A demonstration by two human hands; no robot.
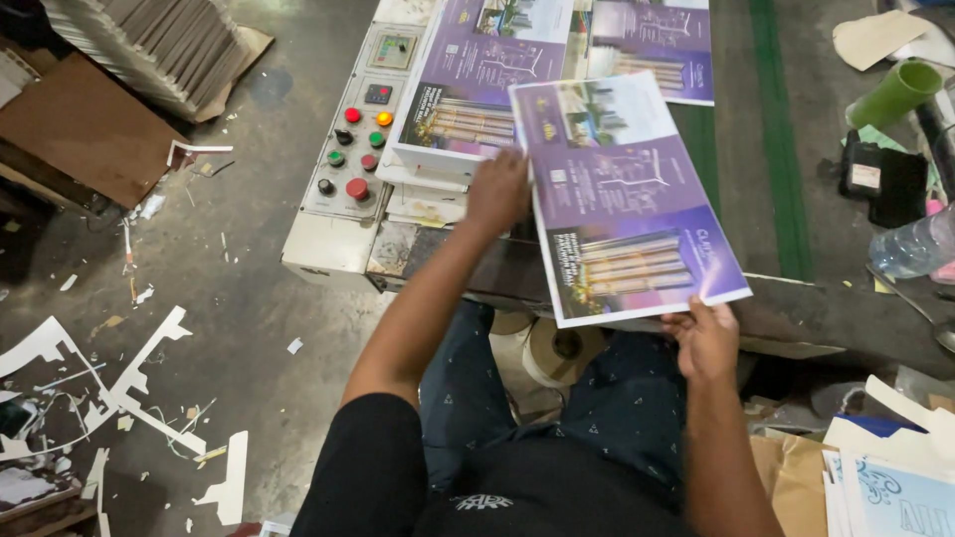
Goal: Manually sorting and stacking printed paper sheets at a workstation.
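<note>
I hold a large purple printed sheet (627,199) with building pictures, tilted above the machine bed. My left hand (497,189) grips its left edge near the top. My right hand (704,338) pinches its lower right corner. Under and behind the sheet lies a stack of the same purple prints (468,89) on the machine, and another purple print (657,45) lies further back.
A control panel (356,139) with red, green and orange buttons sits left of the stack. A green belt strip (781,139) runs down the bed. A green cup (895,94), a plastic bottle (910,247), paper offcuts (129,388) on the floor, and cardboard stacks (159,45) surround me.
</note>
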